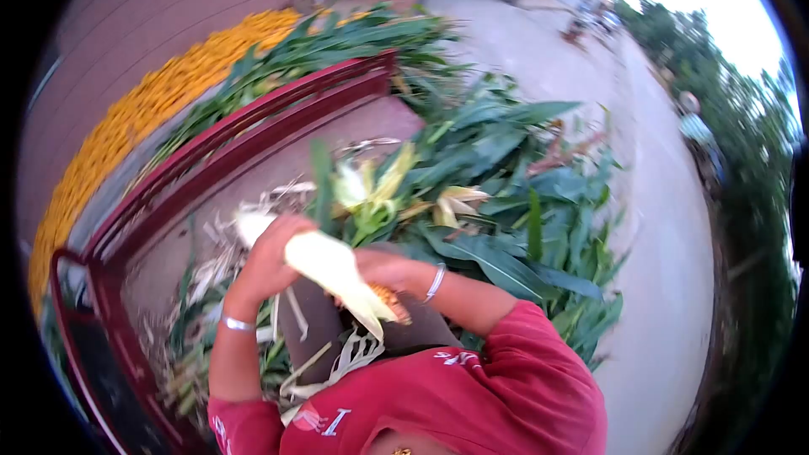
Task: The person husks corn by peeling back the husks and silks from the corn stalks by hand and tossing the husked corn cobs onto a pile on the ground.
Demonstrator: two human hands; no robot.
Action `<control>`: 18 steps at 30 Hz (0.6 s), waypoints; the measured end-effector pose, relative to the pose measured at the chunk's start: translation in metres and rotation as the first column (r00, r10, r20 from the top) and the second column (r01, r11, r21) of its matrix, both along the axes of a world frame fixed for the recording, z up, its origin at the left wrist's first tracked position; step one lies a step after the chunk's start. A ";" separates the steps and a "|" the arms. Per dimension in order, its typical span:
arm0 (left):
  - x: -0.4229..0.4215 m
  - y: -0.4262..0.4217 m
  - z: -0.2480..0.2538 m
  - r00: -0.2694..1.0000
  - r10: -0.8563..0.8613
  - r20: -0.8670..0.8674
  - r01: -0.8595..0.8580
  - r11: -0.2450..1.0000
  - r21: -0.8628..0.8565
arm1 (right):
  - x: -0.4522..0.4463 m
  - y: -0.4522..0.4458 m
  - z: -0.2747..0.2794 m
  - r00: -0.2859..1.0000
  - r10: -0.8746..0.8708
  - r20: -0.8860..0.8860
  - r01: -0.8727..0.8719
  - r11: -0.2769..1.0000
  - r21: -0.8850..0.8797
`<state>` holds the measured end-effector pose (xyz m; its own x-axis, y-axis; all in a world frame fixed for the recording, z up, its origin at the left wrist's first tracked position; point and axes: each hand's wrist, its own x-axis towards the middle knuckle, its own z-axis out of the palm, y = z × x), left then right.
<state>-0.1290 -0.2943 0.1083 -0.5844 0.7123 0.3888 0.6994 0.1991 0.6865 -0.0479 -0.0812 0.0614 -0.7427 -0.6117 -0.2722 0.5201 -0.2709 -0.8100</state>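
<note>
My left hand [274,257] is closed around a strip of pale corn husk [324,261]. This husk runs across my lap and hangs over an ear of corn [390,303], whose orange kernels show at the lower end. My right hand [383,270] is closed on that ear, its fingers partly hidden behind the husk. Just beyond my hands lies a partly opened, pale green husk [366,190]. Another dry husk [459,205] rests on the leaves to the right. Thin husk shreds [358,354] lie on my lap.
Green corn stalks and leaves [522,160] are heaped to the right. A red metal rail [253,118] borders the cart bed [295,139] at the left. Beyond it, yellow corn ears [143,109] are piled along a wall. A paved road [657,286] runs along the right.
</note>
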 end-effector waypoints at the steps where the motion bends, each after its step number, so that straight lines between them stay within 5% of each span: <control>1: -0.001 0.001 -0.009 1.000 0.027 -0.001 -0.027 1.000 -0.011 | 0.005 -0.003 0.007 0.999 0.028 0.032 -0.027 0.999 -0.018; 3: 0.001 0.007 -0.024 0.969 0.183 0.167 -0.208 0.967 0.145 | 0.011 -0.006 -0.020 0.994 0.069 0.085 -0.076 0.993 0.091; 4: 0.002 0.012 -0.023 0.912 0.165 0.376 -0.295 0.900 0.322 | 0.012 -0.012 -0.019 0.999 0.040 -0.031 -0.038 0.997 0.067; 5: 0.004 0.016 -0.014 0.622 0.142 0.770 -0.582 0.742 0.333 | 0.014 -0.014 -0.016 0.989 0.014 -0.144 -0.008 0.999 0.040; 7: 0.004 0.021 0.002 0.561 -0.166 0.811 -0.510 0.702 0.497 | 0.015 -0.015 -0.003 0.975 -0.001 -0.224 0.031 0.991 0.129; 9: 0.002 0.027 0.009 0.572 -0.211 0.793 -0.504 0.672 0.543 | 0.012 -0.024 -0.006 0.855 -0.087 -0.511 0.257 0.928 0.272; 11: -0.003 0.033 0.016 0.581 -0.250 0.774 -0.502 0.639 0.583 | 0.011 -0.026 0.004 0.854 -0.128 -0.504 0.301 0.912 0.278; 13: -0.013 0.038 0.021 0.615 -0.447 0.650 -0.489 0.430 0.759 | 0.007 -0.027 0.010 0.857 -0.170 -0.487 0.337 0.899 0.279; 15: -0.024 0.046 0.023 0.674 -0.450 0.587 -0.511 0.290 0.809 | 0.001 -0.039 -0.005 0.917 -0.332 -0.221 0.342 0.940 0.005; 16: -0.047 0.044 0.007 0.553 -0.667 0.499 -0.526 0.185 0.830 | -0.003 -0.042 -0.026 0.984 -0.160 0.076 0.177 0.877 -0.447; 17: -0.069 0.032 -0.010 0.430 -0.831 0.353 -0.553 0.067 0.831 | 0.003 -0.062 -0.013 0.919 -0.221 0.327 0.368 0.779 -0.507; 18: -0.077 0.032 -0.004 0.497 -0.692 0.524 -0.681 0.063 0.729 | 0.001 -0.073 -0.013 0.916 -0.165 0.366 0.378 0.659 -0.650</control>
